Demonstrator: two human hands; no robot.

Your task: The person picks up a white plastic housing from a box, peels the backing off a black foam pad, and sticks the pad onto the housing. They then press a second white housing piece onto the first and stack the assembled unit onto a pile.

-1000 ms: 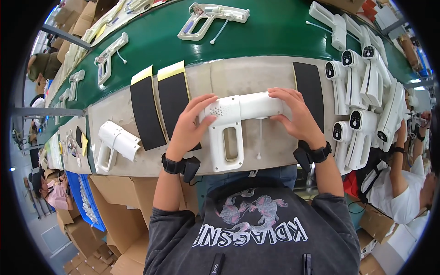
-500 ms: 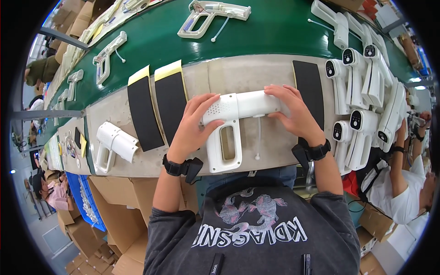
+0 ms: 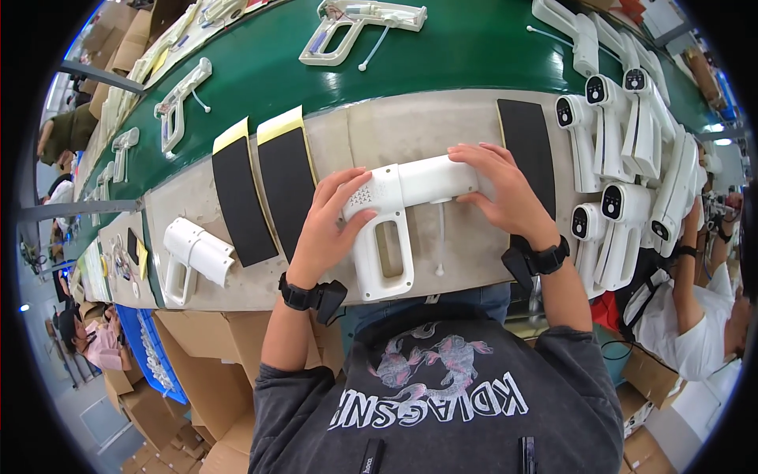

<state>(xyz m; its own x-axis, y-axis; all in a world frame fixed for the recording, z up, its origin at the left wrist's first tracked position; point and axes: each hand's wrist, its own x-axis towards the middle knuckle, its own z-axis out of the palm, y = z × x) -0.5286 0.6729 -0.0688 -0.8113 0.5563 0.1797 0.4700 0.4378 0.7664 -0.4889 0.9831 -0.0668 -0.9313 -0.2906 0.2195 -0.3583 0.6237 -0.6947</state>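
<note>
A white pistol-shaped plastic device (image 3: 430, 178) lies across the bench in front of me, its looped handle pointing toward my body. My left hand (image 3: 330, 215) is closed round the vented end, thumb below and fingers on top. Round the other end of the barrel, my right hand (image 3: 499, 189) is closed with its fingers over the top edge. A thin white cord with a small tip (image 3: 441, 245) hangs below the barrel, beside the handle. Left of my left hand rests a separate white handled housing (image 3: 194, 254).
Black strips with yellow ends (image 3: 243, 193) lie on the grey bench, and another black strip (image 3: 527, 158) sits behind my right hand. Finished-looking white devices (image 3: 624, 158) are piled at right. Open device halves (image 3: 359, 31) lie on the green belt. Cardboard boxes (image 3: 205, 340) stand below the bench.
Both hands keep their hold on the white device, which stays in nearly the same place. The whole view has shifted slightly.
</note>
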